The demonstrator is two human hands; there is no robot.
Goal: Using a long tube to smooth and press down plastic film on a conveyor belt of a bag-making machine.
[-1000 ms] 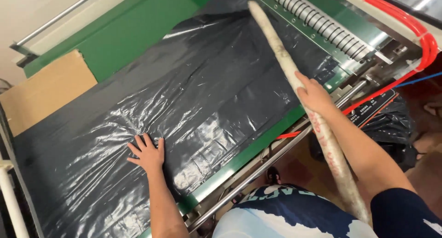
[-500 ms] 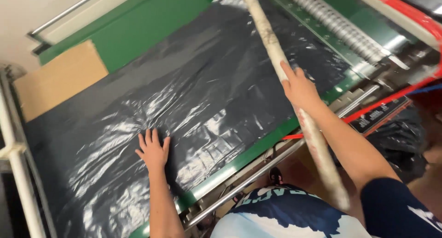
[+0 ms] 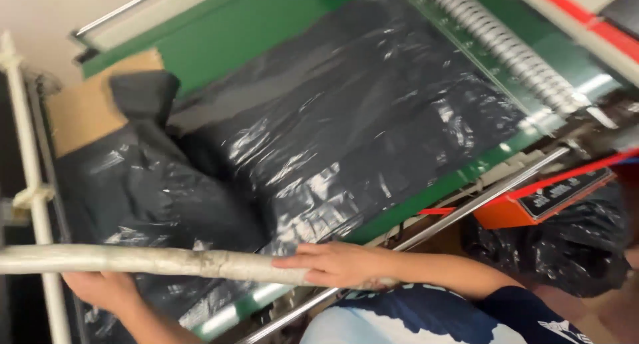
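Lay almost level across the bottom of the view: a long pale cardboard tube [image 3: 153, 261], long axis running from nine o'clock to three o'clock, far end out of frame at nine, near end hidden under the right hand [image 3: 336, 264]. Sat low, in front of the green table [image 3: 266, 31], just off its near edge.

Right hand reached in from four o'clock, palm down, fingers stretched toward nine along the top of the tube, wrapped loosely over it. Left hand [image 3: 103, 291] came up from six o'clock beneath the tube, palm up, cupped under it; curl of its fingers hidden behind the tube, so closure could not be told. Forearms spread apart, one at each stretch of the tube.

Black plastic sheeting [image 3: 346, 131] covered the table from eleven to two o'clock, bunched into a heap toward nine. Brown cardboard [image 3: 80, 111] showed at ten o'clock beside the heap. Coiled spring rail [image 3: 506, 51] ran along the table edge at one o'clock. White upright pole [image 3: 30, 177] stood close at nine, touching or just behind the tube. Metal bar [image 3: 466, 207] and an orange box [image 3: 546, 201] crowded three o'clock, a black bag [image 3: 559, 251] below them.
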